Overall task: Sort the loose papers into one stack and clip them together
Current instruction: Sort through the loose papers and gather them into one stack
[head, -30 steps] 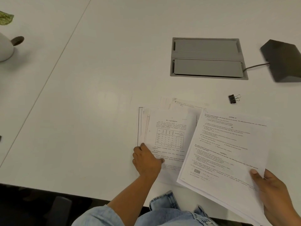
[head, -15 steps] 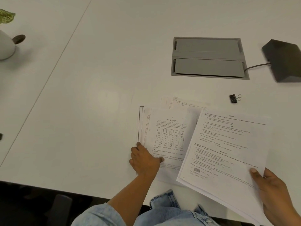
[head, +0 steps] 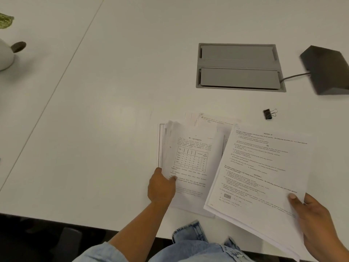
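Observation:
Several printed sheets [head: 190, 154] lie fanned on the white table [head: 113, 110] near its front edge; the top one shows a small table of figures. My left hand [head: 161, 187] grips their lower left edge, and the upper left corner is blurred and lifted. My right hand [head: 319, 222] holds a thicker stack of papers [head: 262, 171] by its lower right corner, tilted over the right side of the loose sheets. A black binder clip [head: 268, 114] lies alone on the table beyond the papers.
A grey cable hatch [head: 238, 67] is set into the table behind the papers. A dark box with a cable [head: 326, 70] sits at the right edge. A white pot with a leaf [head: 5, 52] stands far left. A table seam runs diagonally on the left.
My left hand has shifted slightly left and curled onto the loose sheets' edge, lifting their left side. The stack in my right hand has barely moved.

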Demonstrator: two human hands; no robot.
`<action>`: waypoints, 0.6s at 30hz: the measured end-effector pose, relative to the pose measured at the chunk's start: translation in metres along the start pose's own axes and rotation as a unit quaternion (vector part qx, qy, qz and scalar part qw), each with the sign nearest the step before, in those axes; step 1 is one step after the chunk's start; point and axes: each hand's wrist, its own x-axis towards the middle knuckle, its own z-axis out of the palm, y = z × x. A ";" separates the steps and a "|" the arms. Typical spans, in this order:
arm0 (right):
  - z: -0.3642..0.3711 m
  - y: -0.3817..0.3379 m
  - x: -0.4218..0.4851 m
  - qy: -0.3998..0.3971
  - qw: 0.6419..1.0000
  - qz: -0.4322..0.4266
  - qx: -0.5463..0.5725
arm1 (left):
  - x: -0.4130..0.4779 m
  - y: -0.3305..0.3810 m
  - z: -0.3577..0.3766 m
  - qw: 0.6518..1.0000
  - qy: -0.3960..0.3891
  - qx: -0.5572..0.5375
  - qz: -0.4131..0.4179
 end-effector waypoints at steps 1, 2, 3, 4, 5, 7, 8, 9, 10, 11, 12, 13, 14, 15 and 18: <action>-0.001 0.000 0.001 -0.002 1.000 0.000 0.000 | 0.002 -0.001 -0.002 1.000 -0.015 -0.018 0.000; -0.002 0.000 0.002 -0.003 1.000 0.001 0.000 | 0.005 -0.004 -0.003 0.999 -0.029 -0.033 0.003; -0.003 0.000 0.003 -0.002 1.000 0.001 0.000 | 0.008 -0.007 -0.005 0.998 -0.043 -0.043 0.003; -0.004 0.000 0.004 -0.001 1.000 0.003 0.002 | 0.010 -0.010 -0.008 0.997 -0.052 -0.052 0.009; -0.005 0.000 0.006 0.001 1.000 0.004 0.001 | 0.011 -0.011 -0.013 0.996 -0.056 -0.063 0.020; -0.008 0.001 0.008 0.004 1.000 0.004 -0.003 | 0.008 -0.011 -0.027 0.992 -0.062 -0.103 0.047; -0.010 0.000 0.008 0.008 1.000 0.004 -0.004 | 0.006 -0.010 -0.035 0.989 -0.063 -0.120 0.056; -0.011 0.000 0.009 0.009 1.000 0.002 -0.006 | 0.003 -0.009 -0.045 0.987 -0.060 -0.136 0.059; -0.011 0.000 0.009 0.010 1.000 0.000 -0.008 | 0.001 -0.009 -0.053 0.985 -0.052 -0.152 0.057; -0.012 0.001 0.010 0.011 1.000 0.000 -0.009 | 0.001 -0.010 -0.060 0.983 -0.046 -0.167 0.055; -0.013 0.002 0.011 0.012 1.000 0.002 -0.008 | -0.001 -0.010 -0.067 0.981 -0.041 -0.183 0.054; -0.014 0.003 0.012 0.012 1.000 0.004 -0.006 | -0.002 -0.011 -0.074 0.978 -0.037 -0.196 0.052; -0.015 0.004 0.012 0.011 1.000 0.004 -0.007 | -0.003 -0.010 -0.080 0.976 -0.034 -0.211 0.050; -0.015 0.005 0.012 0.009 1.000 0.002 -0.008 | -0.005 -0.009 -0.085 0.973 -0.031 -0.225 0.047; -0.013 0.005 0.012 0.003 1.000 -0.007 -0.006 | -0.012 -0.003 -0.095 0.964 -0.032 -0.259 0.042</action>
